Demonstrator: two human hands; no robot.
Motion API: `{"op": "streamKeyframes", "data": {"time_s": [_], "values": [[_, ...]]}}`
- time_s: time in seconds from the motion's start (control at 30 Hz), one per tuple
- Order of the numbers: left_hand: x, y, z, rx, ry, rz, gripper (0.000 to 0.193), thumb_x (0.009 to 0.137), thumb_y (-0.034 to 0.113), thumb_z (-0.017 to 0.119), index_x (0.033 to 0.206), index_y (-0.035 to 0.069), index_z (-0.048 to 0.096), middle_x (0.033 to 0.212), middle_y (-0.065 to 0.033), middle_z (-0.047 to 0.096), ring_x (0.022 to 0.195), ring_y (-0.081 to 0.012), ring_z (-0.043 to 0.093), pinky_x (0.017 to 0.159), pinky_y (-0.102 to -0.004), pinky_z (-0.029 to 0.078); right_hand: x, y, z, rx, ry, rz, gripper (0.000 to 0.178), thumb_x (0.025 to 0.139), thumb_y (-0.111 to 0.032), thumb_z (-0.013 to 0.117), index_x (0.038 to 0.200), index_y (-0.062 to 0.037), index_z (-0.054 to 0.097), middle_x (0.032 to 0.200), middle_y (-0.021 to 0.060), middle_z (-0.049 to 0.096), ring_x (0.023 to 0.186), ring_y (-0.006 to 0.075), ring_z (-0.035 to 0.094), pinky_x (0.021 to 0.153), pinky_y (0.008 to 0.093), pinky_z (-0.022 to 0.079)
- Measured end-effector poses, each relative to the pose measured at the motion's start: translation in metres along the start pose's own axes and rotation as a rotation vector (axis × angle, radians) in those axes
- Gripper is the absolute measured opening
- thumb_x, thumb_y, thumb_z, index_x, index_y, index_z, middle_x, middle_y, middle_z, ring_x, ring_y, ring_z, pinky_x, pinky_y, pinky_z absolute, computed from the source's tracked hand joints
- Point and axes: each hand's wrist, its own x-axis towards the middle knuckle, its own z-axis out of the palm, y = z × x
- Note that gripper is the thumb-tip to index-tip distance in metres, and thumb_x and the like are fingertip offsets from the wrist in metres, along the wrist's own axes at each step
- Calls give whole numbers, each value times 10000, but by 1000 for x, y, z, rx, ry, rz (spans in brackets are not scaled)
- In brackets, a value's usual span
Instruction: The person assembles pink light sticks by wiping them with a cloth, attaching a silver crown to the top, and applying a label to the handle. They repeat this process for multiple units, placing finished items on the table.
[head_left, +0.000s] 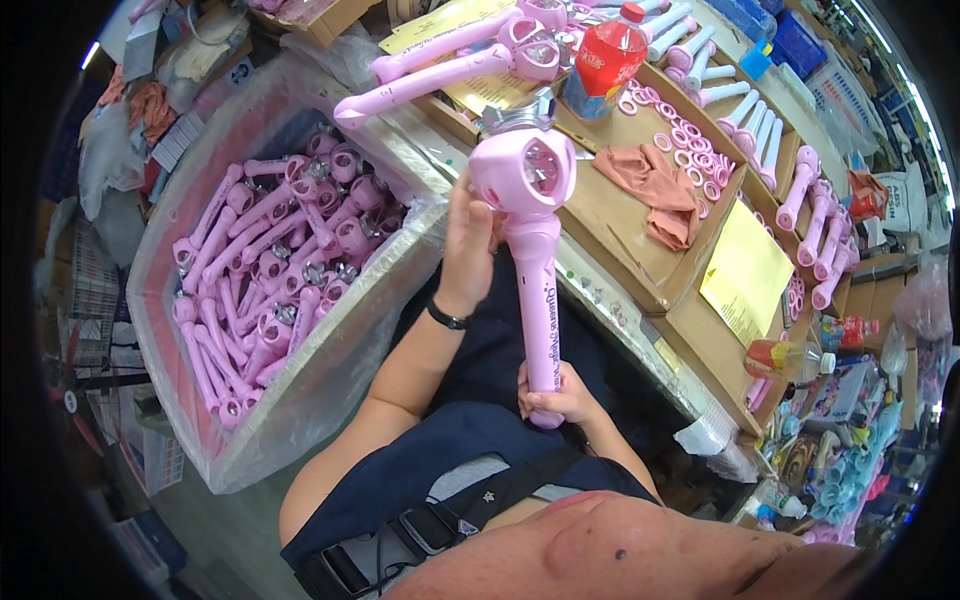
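Note:
A pink toy wand (533, 260) stands upright in front of me, with a rounded hollow head, a silver crown-shaped top and dark lettering on the handle. My left hand (470, 245) grips the left side of its head; some of those fingers are hidden behind it. Near the handle's lower end, my right hand (562, 393) is closed around the shaft. Beyond the head, two similar pink wands (450, 68) lie side by side at the table's far left part.
At left a large lined bin (350, 375) holds many loose pink wands. On the table are pink rings (690, 150), an orange-brown cloth (655, 190), a yellow sheet (742, 268), a red-labelled bottle (606, 65) and cardboard trays (640, 262). More wands (818, 225) lie at right.

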Motion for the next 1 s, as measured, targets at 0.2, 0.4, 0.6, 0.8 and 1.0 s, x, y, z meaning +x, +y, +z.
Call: {"op": "streamKeyframes", "data": {"time_s": [0.2,0.4,0.6,0.8,1.0], "values": [[10,15,-12,391,-3,-12,581,917,190,598,1390,1,318,1260,-119,482,1044,-110,526,790,-246,489,-10,6,-11,259,-112,109,340,731,-176,723,926,-15,497,665,86,540,559,189,559,545,314,483],[6,13,-13,349,-27,-14,606,909,206,613,1396,2,314,1245,-120,506,1064,-108,524,806,-267,496,-6,8,-12,528,-304,103,397,724,-209,734,966,-17,485,642,101,511,523,202,513,514,323,445],[11,6,-18,32,30,-56,555,957,309,514,1396,38,309,1312,-110,450,1120,-154,519,951,-331,434,-5,-27,4,41,27,39,374,766,-116,704,1060,-10,499,728,89,573,583,156,582,539,285,477],[9,8,-18,566,98,129,559,880,153,652,1310,-23,340,1214,-146,462,1081,-197,535,904,-316,464,2,-46,20,-1453,759,-75,446,740,-272,686,1094,-60,517,829,212,644,733,379,637,654,433,510],[7,8,-24,417,151,66,522,846,101,681,1261,-34,395,1197,-121,452,1030,-187,564,866,-303,487,0,-35,23,-1467,779,-114,443,737,-249,689,1093,-56,512,829,205,647,719,373,641,645,437,514]]}}
